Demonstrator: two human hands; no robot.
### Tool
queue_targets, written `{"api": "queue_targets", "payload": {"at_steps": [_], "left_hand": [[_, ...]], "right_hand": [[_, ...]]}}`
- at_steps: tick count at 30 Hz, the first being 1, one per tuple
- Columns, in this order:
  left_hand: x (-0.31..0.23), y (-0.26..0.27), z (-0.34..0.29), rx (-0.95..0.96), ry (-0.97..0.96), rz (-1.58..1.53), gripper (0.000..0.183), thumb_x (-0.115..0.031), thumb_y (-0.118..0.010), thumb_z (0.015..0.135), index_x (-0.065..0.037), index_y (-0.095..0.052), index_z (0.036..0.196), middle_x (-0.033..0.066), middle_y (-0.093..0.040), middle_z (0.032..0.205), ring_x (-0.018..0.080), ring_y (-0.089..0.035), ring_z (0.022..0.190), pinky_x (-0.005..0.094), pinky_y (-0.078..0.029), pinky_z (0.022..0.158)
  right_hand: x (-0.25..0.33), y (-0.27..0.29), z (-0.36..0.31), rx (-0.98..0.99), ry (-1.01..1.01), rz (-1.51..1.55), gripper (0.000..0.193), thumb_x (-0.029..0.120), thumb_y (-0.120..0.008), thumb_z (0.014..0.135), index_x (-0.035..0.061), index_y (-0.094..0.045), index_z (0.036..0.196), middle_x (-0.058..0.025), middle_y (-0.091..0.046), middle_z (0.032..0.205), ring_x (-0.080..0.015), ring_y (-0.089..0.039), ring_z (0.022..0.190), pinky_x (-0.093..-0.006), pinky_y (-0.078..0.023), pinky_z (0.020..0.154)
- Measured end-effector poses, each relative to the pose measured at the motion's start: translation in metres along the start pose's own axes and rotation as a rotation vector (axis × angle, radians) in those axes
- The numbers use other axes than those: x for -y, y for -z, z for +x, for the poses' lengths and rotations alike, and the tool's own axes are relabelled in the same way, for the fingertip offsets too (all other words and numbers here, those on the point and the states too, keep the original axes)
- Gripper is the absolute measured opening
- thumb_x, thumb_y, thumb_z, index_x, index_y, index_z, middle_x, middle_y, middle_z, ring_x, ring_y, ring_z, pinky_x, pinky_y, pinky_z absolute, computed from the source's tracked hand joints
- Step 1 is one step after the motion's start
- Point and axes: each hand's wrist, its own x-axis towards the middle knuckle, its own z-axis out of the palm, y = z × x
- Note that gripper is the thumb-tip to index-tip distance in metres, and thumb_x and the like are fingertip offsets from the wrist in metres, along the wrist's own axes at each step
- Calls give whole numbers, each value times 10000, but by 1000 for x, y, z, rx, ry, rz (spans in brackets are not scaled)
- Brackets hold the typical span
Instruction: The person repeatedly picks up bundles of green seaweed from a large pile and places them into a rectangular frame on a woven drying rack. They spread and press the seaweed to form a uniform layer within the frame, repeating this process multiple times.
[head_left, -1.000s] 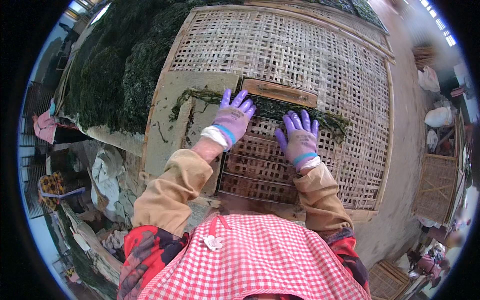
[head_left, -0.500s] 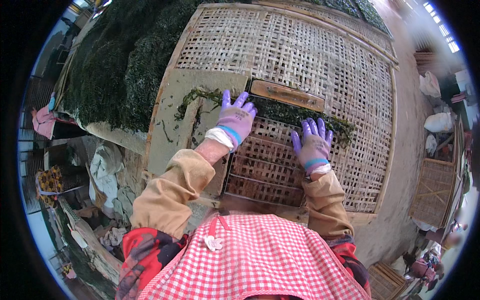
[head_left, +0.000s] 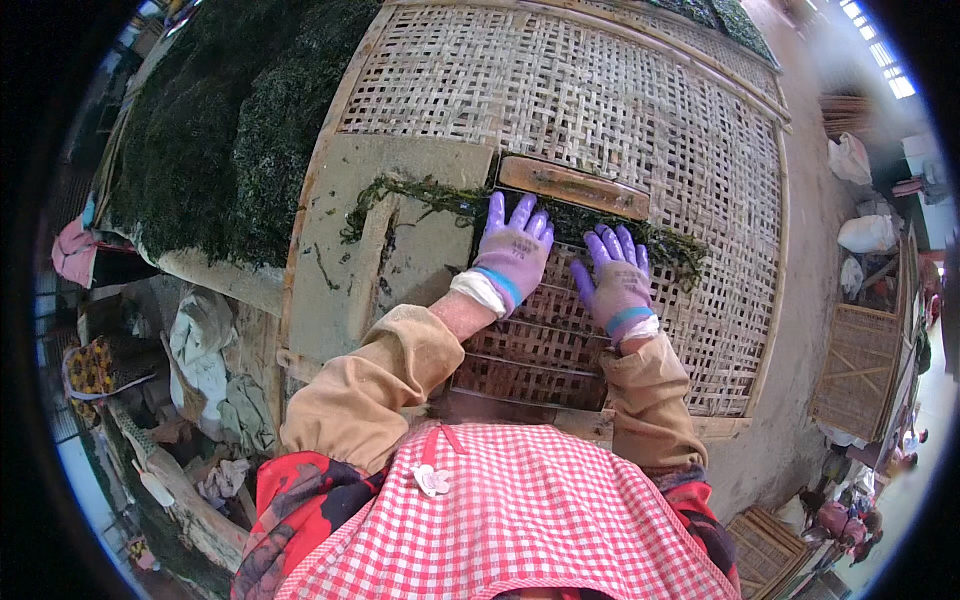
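Note:
Both my hands wear purple-fingered gloves with blue cuffs. My left hand (head_left: 512, 250) lies with fingers stretched out on a strip of dark green, seaweed-like strands (head_left: 678, 245). Close to its right, my right hand (head_left: 618, 282) also rests with fingers spread along that strip. The strip lies across the top of a slotted frame (head_left: 530, 345) with thin crossbars, set on a woven bamboo mat (head_left: 700, 140). A wet wooden block (head_left: 574, 187) sits just beyond my fingertips. Loose strands (head_left: 400, 192) trail left over a flat, grey-brown board (head_left: 335, 260).
A large dark green heap (head_left: 200, 150) of the same kind of strands rises at the far left. White sacks (head_left: 200, 345) stand to the left, others (head_left: 868, 233) to the right. Bamboo racks (head_left: 855, 365) lean at the right. A person in pink (head_left: 75, 250) is at the left edge.
My left hand has moved right, from the strip's left end toward its middle, closer to my right hand. My right hand has shifted slightly left. The view has tilted a little.

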Motion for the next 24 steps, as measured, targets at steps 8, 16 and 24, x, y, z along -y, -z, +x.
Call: {"api": "queue_targets", "payload": {"at_steps": [8,16,24], "left_hand": [[39,11,-11,-147,-42,-75,468,-188,-472,950,-196,-513,1417,41,-516,1464,254,-324,1453,567,-143,1205],[134,-5,-53,-609,196,-489,350,-153,-553,943,-143,-618,1287,136,-644,1249,341,-543,1246,458,-396,1098],[126,-10,-55,-444,83,-105,475,-228,-559,932,-115,-501,1390,101,-543,1381,294,-463,1317,486,-320,1128]], "right_hand": [[16,21,14,-83,70,207,400,358,-592,933,113,-614,1249,-136,-582,1336,-361,-434,1349,-522,-304,1134],[42,49,33,-232,274,282,287,250,-636,902,97,-671,1143,-112,-649,1203,-321,-543,1227,-490,-414,1056],[79,-26,59,-42,313,138,479,396,-522,955,77,-581,1309,-124,-510,1437,-306,-415,1378,-532,-301,1140]]}}
